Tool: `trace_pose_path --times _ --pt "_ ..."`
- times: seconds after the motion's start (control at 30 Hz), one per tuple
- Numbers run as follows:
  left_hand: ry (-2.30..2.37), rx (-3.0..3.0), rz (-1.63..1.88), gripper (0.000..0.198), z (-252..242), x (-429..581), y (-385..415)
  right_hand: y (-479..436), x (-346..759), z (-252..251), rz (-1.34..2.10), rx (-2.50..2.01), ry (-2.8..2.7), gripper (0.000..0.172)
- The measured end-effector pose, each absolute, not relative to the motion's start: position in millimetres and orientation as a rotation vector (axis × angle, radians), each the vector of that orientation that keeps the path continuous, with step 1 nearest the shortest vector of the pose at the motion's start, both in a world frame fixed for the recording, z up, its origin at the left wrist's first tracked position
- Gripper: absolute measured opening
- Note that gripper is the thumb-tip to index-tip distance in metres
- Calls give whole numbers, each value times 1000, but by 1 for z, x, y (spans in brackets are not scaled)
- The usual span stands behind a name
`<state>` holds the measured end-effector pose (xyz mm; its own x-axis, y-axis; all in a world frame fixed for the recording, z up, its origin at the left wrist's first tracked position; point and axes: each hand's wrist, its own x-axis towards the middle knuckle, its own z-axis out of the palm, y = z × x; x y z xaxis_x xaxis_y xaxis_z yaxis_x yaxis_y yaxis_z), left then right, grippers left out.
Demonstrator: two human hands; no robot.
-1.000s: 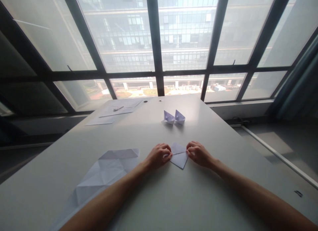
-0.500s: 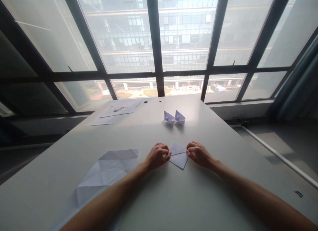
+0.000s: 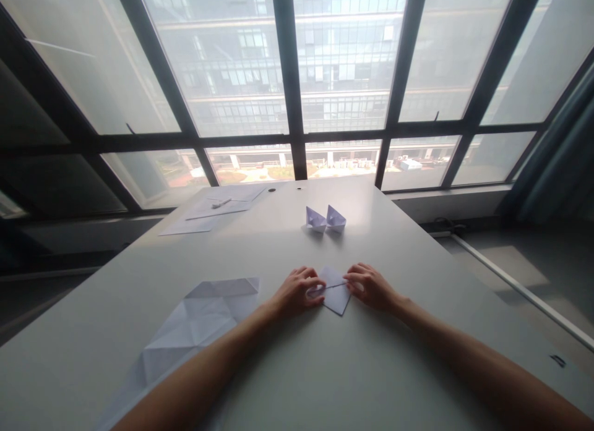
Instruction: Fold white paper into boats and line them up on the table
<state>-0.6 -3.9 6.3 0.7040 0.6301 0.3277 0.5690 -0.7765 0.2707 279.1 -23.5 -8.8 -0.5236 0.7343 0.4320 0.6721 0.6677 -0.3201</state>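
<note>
A small folded white paper diamond (image 3: 336,293) lies on the grey table (image 3: 297,369) in front of me. My left hand (image 3: 297,292) rests on its left corner, fingertips pressed down on the paper and reaching toward the middle crease. My right hand (image 3: 371,287) holds the right corner, fingers curled and pinching the edge. Both forearms stretch across the table from the near edge.
Two finished paper boats (image 3: 325,219) stand side by side further back. A large creased, unfolded sheet (image 3: 199,323) lies to the left. Flat sheets with a pen (image 3: 221,203) lie at the far left by the window. The table's right edge drops to the floor.
My left hand's fingers have slid rightward onto the folded paper, along its middle crease. My right hand has barely moved.
</note>
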Motion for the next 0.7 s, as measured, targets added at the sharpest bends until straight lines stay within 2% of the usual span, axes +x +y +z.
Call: trace_pose_path --times 0.17,0.3,0.7 --pt "951 2747 599 27 7 -1 -5 -24 280 -9 138 -1083 -2400 24" --pt "896 2733 597 34 6 -1 -4 -24 280 -8 161 -1032 -2436 35" --pt "940 2738 602 47 3 -1 -2 -23 279 -6 200 -1000 -2398 40"
